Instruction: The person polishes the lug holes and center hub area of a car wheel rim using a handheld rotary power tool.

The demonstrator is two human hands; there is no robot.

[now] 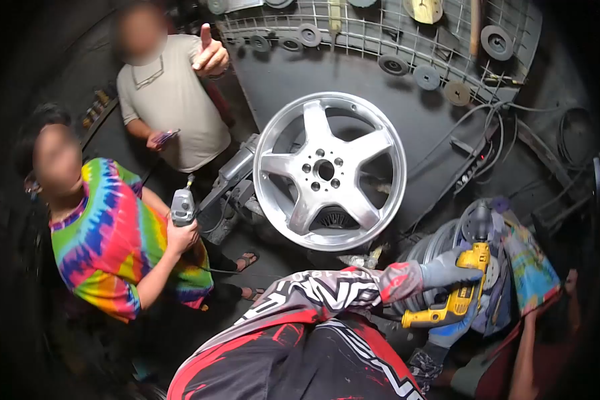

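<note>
A yellow power drill (472,293) is at the right, beside a stack of grey wheel rims. A round grey disc (477,222) shows at its front end. My left hand (447,268), in a grey glove, closes over the front of the drill body. Lower down, my right hand (450,331), in a blue-grey glove, is at the drill from beneath; the drill covers most of its fingers. Ahead of me stands a silver five-spoke alloy wheel (309,162), its face towards me and apart from both hands.
One person in a tie-dye shirt (113,230) holds a grey power tool (183,205) at left. Another in a beige shirt (187,100) raises a pointing finger. Discs hang on a wire rack (373,47). Stacked rims (440,243), cables (497,127) and colourful cloth (533,270) lie right.
</note>
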